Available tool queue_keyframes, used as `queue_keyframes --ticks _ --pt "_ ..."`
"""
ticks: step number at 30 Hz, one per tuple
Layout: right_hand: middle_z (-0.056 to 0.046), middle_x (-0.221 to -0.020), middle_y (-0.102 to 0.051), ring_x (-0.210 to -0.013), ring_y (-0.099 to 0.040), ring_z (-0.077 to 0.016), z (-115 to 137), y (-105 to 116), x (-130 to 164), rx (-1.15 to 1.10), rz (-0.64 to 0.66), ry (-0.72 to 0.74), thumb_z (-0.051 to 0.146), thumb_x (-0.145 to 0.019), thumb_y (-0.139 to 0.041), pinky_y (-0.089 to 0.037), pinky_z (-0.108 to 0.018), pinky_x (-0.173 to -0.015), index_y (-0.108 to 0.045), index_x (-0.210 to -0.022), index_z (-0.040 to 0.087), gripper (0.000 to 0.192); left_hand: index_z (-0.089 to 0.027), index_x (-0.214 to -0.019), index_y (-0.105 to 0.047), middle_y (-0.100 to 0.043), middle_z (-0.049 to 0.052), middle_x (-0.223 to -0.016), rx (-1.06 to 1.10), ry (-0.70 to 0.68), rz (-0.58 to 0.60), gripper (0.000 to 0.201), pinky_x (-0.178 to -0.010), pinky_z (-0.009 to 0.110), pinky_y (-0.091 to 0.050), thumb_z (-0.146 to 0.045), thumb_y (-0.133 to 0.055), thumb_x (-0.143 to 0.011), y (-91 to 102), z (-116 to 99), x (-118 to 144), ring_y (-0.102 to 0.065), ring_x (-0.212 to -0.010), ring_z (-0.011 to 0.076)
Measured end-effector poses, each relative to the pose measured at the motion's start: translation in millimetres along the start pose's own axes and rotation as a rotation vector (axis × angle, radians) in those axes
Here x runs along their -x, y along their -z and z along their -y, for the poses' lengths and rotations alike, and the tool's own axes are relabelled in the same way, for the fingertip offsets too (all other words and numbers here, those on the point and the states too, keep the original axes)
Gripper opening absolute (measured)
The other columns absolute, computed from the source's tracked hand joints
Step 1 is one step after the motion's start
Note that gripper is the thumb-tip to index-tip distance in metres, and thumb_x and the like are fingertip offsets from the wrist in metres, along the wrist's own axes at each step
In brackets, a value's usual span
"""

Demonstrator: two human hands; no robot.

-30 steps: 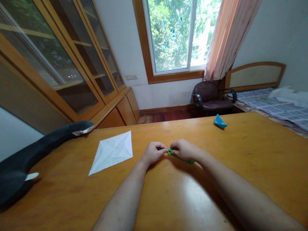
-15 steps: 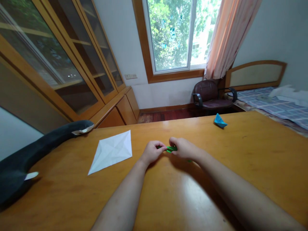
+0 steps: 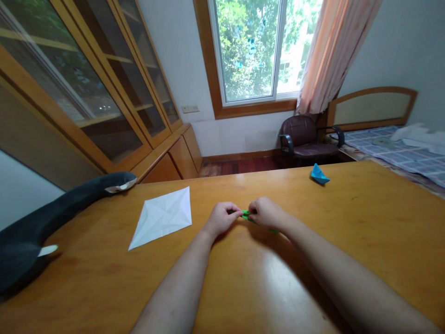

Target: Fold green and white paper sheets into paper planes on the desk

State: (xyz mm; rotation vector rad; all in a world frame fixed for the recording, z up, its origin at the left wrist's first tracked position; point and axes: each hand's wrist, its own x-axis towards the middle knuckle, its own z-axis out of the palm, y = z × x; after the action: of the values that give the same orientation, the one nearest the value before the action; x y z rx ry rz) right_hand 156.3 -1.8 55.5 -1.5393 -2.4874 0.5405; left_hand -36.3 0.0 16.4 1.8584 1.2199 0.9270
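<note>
Between my two hands, low over the middle of the table, is a piece of folded green paper [image 3: 245, 215]. My left hand [image 3: 223, 218] pinches its left end between thumb and fingers. Curled over the paper's right part is my right hand [image 3: 267, 212], its fingers closed on it. Most of the green paper is hidden by the hands; a small green edge also shows under the right wrist. Its full folded shape I cannot make out.
Creased white paper [image 3: 163, 215] lies flat to the left, and a blue paper boat [image 3: 319, 175] stands at the back right of the wooden table [image 3: 236, 283]. A black and white plush toy [image 3: 66, 208] lies along the left edge. Beyond is a chair [image 3: 302, 134].
My right hand has shifted its fingers slightly on the green paper, showing more green under the wrist. The left hand keeps its pinch. The view has moved very slightly.
</note>
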Motion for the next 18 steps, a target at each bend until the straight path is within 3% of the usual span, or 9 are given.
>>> queue_keyframes --ticks 8,12,18 --pt "-0.003 -0.065 -0.067 -0.056 -0.052 -0.0115 -5 -10 -4 -0.167 -0.045 -0.038 0.034 -0.079 -0.063 -0.032 -0.022 -0.051 -0.071 -0.074 0.016 0.020 -0.013 -0.070 -0.072 -0.070 0.005 -0.069 0.009 0.010 -0.034 0.020 -0.062 0.024 -0.046 -0.032 -0.069 -0.074 -0.3 0 -1 -0.060 -0.064 0.0147" --pt "-0.004 -0.076 -0.072 -0.063 -0.058 -0.0126 -9 -15 -7 -0.300 -0.116 -0.037 0.029 -0.075 -0.067 -0.036 -0.021 -0.054 -0.072 -0.088 0.015 0.020 -0.013 -0.070 -0.072 -0.071 0.005 -0.070 0.023 0.021 -0.039 0.022 -0.063 0.025 -0.047 -0.035 -0.070 -0.073 -0.5 -2 -1 -0.061 -0.065 0.0154" --pt "-0.005 -0.075 -0.075 -0.063 -0.063 -0.0149 -9 -12 -9 -0.328 -0.038 -0.044 0.026 -0.077 -0.064 -0.038 -0.022 -0.053 -0.078 -0.085 0.016 0.019 -0.014 -0.068 -0.073 -0.072 0.005 -0.068 0.043 0.038 -0.042 0.019 -0.062 0.026 -0.047 -0.033 -0.071 -0.071 -2.7 -2 -1 -0.062 -0.063 0.0159"
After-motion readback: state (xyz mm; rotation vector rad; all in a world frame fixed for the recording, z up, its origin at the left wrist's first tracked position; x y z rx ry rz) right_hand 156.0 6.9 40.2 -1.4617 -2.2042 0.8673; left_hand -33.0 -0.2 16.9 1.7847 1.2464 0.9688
